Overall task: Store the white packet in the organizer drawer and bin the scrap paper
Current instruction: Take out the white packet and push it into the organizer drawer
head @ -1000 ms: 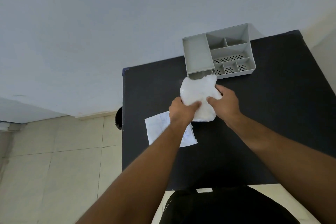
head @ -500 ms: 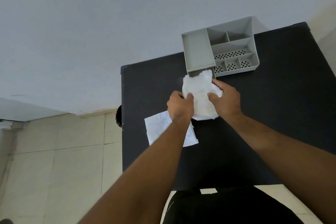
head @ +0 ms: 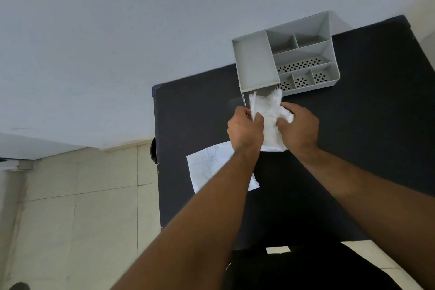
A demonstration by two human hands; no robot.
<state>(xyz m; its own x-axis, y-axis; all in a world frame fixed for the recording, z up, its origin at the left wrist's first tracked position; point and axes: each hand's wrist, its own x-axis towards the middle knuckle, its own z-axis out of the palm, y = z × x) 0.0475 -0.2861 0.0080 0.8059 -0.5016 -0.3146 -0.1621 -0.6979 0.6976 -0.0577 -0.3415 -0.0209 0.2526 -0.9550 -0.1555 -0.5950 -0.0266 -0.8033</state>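
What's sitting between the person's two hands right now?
In the head view, the white packet fills the gap between the left hand and the right hand, its far end at the open drawer.

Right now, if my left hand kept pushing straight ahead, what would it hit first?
Probably the open drawer of the grey organizer: the left hand, gripping the white packet, points at its front left edge. Depth is uncertain.
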